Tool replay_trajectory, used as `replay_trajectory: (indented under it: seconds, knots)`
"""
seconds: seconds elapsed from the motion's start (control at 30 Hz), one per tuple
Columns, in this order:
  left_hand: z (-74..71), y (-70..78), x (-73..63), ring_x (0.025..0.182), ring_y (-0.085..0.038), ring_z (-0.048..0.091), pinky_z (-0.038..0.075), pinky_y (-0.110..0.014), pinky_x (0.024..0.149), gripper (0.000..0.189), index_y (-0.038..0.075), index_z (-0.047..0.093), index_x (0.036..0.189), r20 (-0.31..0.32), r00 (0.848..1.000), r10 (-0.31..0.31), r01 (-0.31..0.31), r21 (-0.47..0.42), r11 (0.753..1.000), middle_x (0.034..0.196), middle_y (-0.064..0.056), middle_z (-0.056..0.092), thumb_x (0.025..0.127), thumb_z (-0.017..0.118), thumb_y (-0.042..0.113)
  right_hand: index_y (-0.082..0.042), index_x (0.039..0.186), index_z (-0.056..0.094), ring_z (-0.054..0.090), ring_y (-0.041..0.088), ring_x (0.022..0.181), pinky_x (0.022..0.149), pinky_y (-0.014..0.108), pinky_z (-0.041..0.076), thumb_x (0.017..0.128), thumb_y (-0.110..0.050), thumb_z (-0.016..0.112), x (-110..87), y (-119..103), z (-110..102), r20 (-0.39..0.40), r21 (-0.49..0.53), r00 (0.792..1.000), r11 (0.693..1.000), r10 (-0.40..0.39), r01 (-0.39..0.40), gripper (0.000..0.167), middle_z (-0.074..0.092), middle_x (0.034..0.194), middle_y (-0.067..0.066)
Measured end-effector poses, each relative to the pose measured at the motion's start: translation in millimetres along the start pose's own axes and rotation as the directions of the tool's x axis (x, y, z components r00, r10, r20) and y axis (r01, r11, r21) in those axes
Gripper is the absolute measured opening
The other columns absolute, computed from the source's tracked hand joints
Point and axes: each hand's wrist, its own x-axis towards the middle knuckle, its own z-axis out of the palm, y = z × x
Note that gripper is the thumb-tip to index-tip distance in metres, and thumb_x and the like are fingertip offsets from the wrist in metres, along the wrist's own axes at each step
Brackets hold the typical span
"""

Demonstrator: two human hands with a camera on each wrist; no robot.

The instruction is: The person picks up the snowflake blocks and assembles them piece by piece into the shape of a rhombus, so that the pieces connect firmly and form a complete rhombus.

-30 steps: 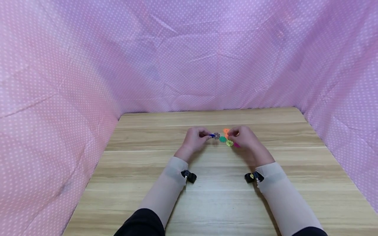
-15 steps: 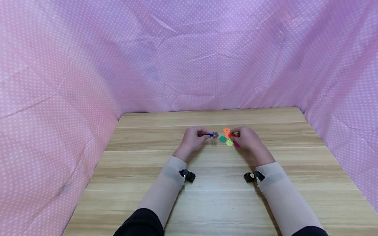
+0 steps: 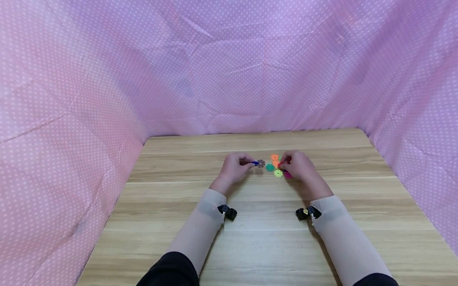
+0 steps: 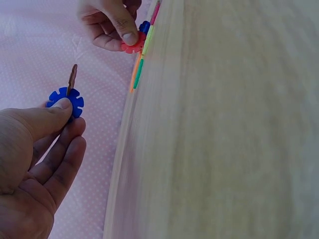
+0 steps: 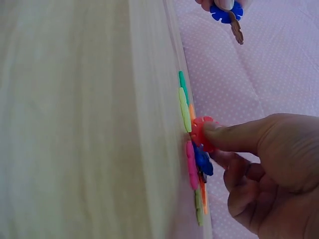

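My left hand [image 3: 234,169] pinches a blue notched plastic disc [image 4: 79,103] between thumb and fingers. A brown notched disc [image 4: 73,78] is slotted into its edge and stands crosswise to it. Both are held above the table. To the right, my right hand [image 3: 299,166] pinches a red notched disc [image 5: 199,130] by its edge, close over the loose pieces. Around it lie a teal-green disc [image 3: 270,167], a yellow-green disc [image 3: 278,173], orange discs [image 3: 274,157] and a magenta disc [image 3: 288,174]. Another blue piece [image 5: 203,160] shows just below the red one in the right wrist view.
The pieces lie on a wood-grain table [image 3: 264,238] toward its far side. A pink polka-dot cloth [image 3: 229,79] hangs behind the table and along both sides. Small black cameras [image 3: 230,214] sit on both wrists over pale sleeves.
My left hand has drawn slightly left with the blue and brown discs, away from the teal-green one. The red disc has come into view in my right hand's fingers and has tilted.
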Motion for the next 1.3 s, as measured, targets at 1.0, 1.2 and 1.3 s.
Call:
replay_trajectory:
  seconds: [1.0, 1.2, 1.3]
  knots:
    - [0.9, 1.3, 0.8, 0.080, -0.008, 0.068, 0.056, -0.025, 0.073, 0.004, 0.017, 0.082, 0.095, 0.021, 0.998, -0.052, 0.053, -0.040, 0.998, 0.089, 0.010, 0.076, 0.093, 0.082, 0.013, -0.010, 0.100, 0.082, 0.073, 0.026, 0.087, 0.076, 0.043, 0.062, 0.094, -0.011, 0.081, -1.1, -24.6, 6.0, 0.025, 0.404, 0.997, 0.913, -0.076, 0.059, 0.006, 0.078, 0.095, 0.006]
    - [-0.1, 4.4, 0.3, 0.080, -0.009, 0.068, 0.057, -0.025, 0.073, 0.004, 0.016, 0.082, 0.095, 0.018, 0.999, -0.038, 0.039, -0.035, 0.999, 0.088, 0.010, 0.076, 0.093, 0.082, 0.013, -0.014, 0.095, 0.082, 0.070, 0.028, 0.084, 0.064, 0.033, 0.058, 0.092, -0.009, 0.082, -3.1, -32.4, 9.5, -0.044, 0.335, 0.996, 0.938, -0.083, 0.093, 0.006, 0.077, 0.092, 0.003]
    - [0.8, 4.4, 0.0, 0.080, -0.008, 0.068, 0.057, -0.025, 0.072, 0.005, 0.016, 0.082, 0.094, 0.013, 0.999, -0.033, 0.034, -0.038, 0.999, 0.087, 0.010, 0.076, 0.093, 0.082, 0.011, -0.013, 0.091, 0.082, 0.069, 0.026, 0.079, 0.059, 0.029, 0.056, 0.091, -0.006, 0.082, -4.0, -35.5, 11.6, -0.083, 0.328, 0.993, 0.938, -0.089, 0.112, 0.008, 0.076, 0.088, 0.004]
